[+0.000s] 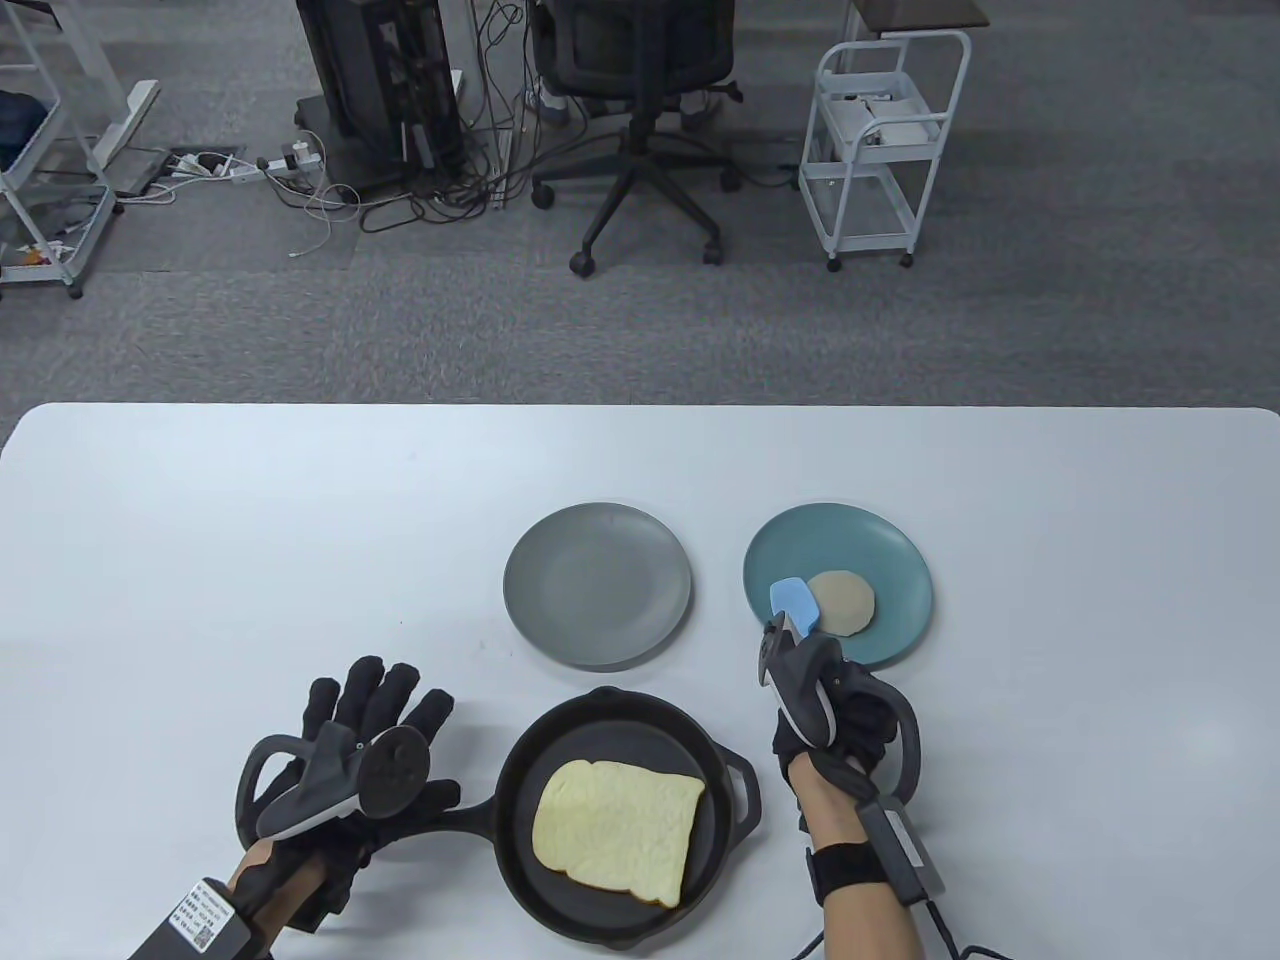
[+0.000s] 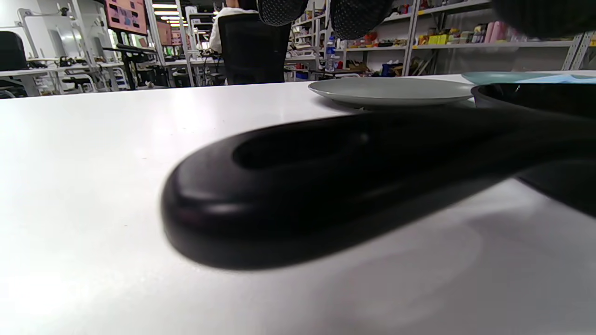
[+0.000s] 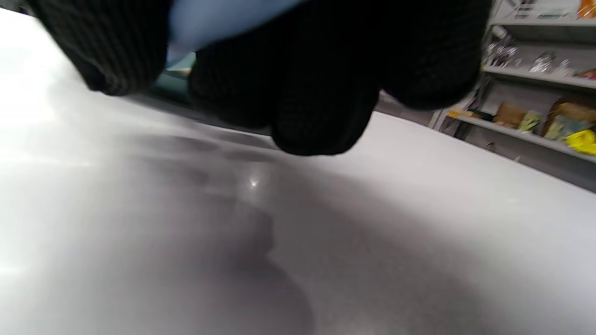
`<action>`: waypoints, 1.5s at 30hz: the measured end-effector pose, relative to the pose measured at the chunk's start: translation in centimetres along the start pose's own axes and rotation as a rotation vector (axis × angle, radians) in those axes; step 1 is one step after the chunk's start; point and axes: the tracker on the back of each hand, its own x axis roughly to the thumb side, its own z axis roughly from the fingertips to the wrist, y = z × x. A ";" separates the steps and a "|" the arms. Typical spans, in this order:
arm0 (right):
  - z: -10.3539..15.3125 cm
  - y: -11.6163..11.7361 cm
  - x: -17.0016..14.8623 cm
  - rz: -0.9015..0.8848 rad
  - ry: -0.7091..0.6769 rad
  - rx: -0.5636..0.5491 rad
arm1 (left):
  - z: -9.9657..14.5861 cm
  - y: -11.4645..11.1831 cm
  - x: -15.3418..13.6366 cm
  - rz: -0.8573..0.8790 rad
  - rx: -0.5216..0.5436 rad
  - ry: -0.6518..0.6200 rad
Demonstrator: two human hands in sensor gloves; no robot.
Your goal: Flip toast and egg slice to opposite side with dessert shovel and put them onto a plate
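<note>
Curled fingers (image 3: 321, 93) of the right hand (image 1: 840, 715) grasp the blue dessert shovel (image 1: 796, 603), its blade over the teal plate (image 1: 900, 570) touching the egg slice (image 1: 842, 603) at its 9 o'clock. The left hand (image 1: 370, 740), fingers spread and released, rests by the black pan's (image 1: 600, 910) handle (image 2: 326, 181); toast (image 1: 617, 829) lies in the pan. A grey plate (image 1: 597, 585) sits on the surface (image 1: 250, 550) at the pan's 12 o'clock.

The far half of the counter (image 1: 300, 480) lay free. Near the front, the gray plate (image 1: 597, 585), teal plate (image 1: 880, 560) and skillet (image 1: 620, 815) stood close together, leaving only narrow gaps.
</note>
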 end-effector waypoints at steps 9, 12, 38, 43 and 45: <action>3.4 -4.5 -2.6 -0.315 -0.120 -0.017 | 0.2 0.5 -0.9 0.038 0.023 0.026; 5.6 -6.1 -2.9 -0.416 -0.223 -0.076 | 0.3 0.6 -1.0 0.040 0.026 0.026; 9.6 -4.5 -7.2 -0.679 -0.483 -0.295 | -0.2 -2.1 2.9 0.051 -0.207 -0.274; 9.4 -4.1 -7.0 -0.665 -0.481 -0.284 | -0.4 -3.1 4.0 -0.027 -0.241 -0.244; 9.3 -4.0 -7.0 -0.656 -0.477 -0.275 | -0.5 -3.4 4.6 -0.053 -0.218 -0.205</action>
